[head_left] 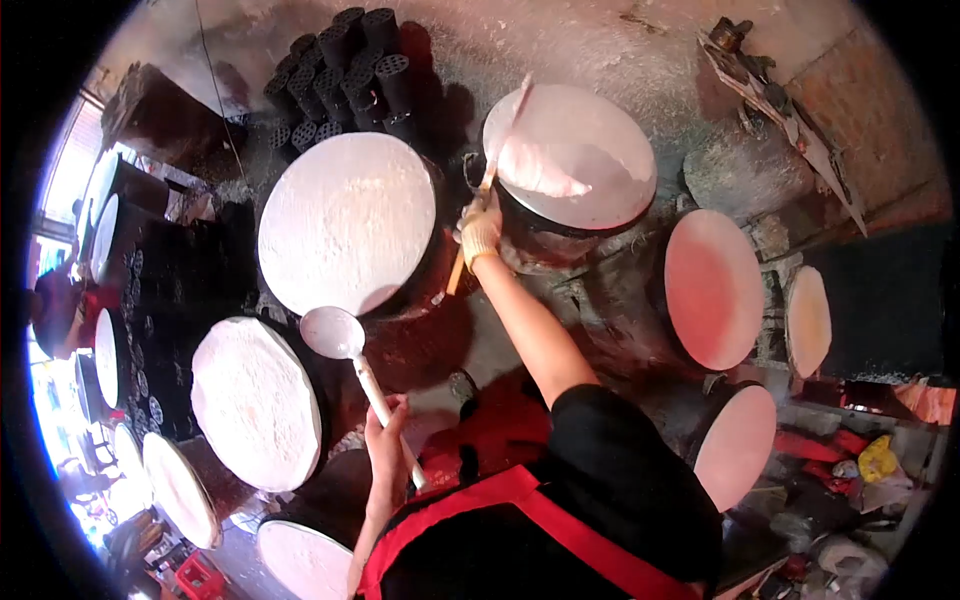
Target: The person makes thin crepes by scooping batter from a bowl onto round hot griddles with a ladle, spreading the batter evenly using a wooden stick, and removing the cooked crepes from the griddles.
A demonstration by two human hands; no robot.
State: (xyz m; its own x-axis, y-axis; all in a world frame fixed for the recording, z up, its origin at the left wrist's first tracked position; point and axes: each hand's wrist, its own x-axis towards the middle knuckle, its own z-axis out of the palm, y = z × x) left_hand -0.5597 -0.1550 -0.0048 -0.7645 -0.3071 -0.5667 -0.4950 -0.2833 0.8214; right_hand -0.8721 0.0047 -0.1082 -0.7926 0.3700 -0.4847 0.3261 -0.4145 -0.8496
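View from head height over a person's two hands and several broad, round griddles. The right hand (480,228), in a cream knitted glove, has its fingers closed around a long, thin stick (508,130); the stick's upper length crosses the left part of the upper griddle (620,150), though whether it touches that surface cannot be told. Just right of the stick lies a white, wrinkled patch (545,170), bordered by smoother, greyer area. The left hand (388,425), bare, grasps the handle of a ladle (333,333); the bowl appears over the near rim of a large, white-coated griddle (350,220), and the handle slants down toward the red straps (590,535) worn over a black shirt. Lower left of this griddle stands a second white-coated griddle (255,405); to the far right is a round surface with a reddish cast (713,290). Behind the large griddle, black perforated cylinders (393,85) are stacked near the wall, and a yellow object (878,458) lies among clutter at lower right
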